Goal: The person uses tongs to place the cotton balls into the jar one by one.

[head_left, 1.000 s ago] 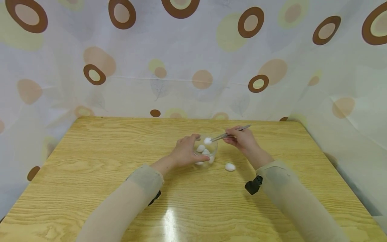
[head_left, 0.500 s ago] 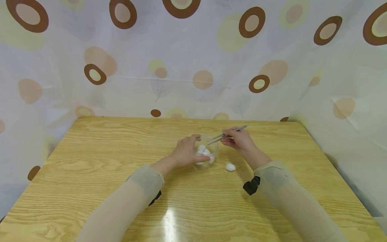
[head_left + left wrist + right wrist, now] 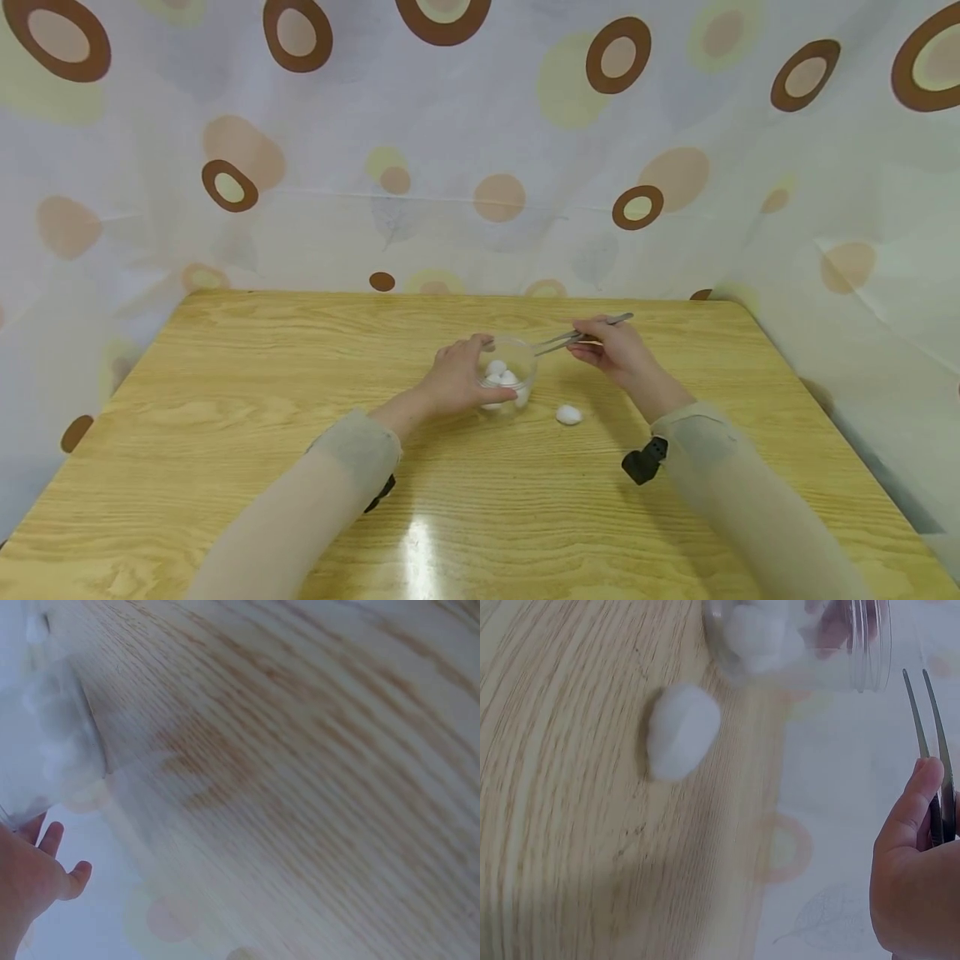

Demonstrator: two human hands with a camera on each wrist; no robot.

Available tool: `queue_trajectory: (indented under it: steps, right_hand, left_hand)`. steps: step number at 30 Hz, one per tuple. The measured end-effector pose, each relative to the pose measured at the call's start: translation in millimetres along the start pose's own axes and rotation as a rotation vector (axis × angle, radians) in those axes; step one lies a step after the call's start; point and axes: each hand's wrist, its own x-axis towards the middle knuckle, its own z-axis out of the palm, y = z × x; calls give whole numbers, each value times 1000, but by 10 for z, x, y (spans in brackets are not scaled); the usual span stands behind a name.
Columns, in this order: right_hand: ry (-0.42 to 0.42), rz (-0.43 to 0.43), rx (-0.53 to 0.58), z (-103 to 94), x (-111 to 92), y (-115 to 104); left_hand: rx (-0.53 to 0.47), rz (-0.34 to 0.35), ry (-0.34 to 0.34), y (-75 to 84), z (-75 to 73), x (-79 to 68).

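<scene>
A clear jar (image 3: 528, 363) with several white cotton balls (image 3: 498, 368) inside stands near the middle of the table. My left hand (image 3: 453, 379) holds it from the left, thumb along the near side and fingers at the far side. In my right hand (image 3: 613, 354), to the right of the jar, is a pair of metal tweezers (image 3: 940, 727). Their tips are apart with nothing between them, just above and beside the jar's rim. One loose cotton ball (image 3: 568, 415) lies on the wood, right of the jar and below the right hand.
The wooden table (image 3: 300, 358) reaches back to a patterned sheet (image 3: 442, 242), which hangs behind it and at both sides. A black wrist camera (image 3: 645, 461) is strapped below the right hand. Light glares off the table near its front.
The cotton ball in the tweezers was let go into the jar. The tweezers' tips spread, and my right hand drew back to the right. My left hand stayed on the jar.
</scene>
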Motion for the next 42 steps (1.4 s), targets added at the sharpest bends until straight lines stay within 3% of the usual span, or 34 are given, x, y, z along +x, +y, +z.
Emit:
queue_trajectory:
  steps: [9,17,26,42]
  right_hand:
    - [-5,43,20,-252,-49,10]
    - [-71,37,-160,-491,-11,71]
    - [-112,97,-265,-707,22,196]
    - [-156,114,-381,-718,71,336]
  left_hand:
    - [25,31,1,-36,1,-39]
    - [60,50,8,-40,-13,-56]
    - [62,41,-4,-37,-19,-60]
    - [54,37,-8,-40,-24,-64]
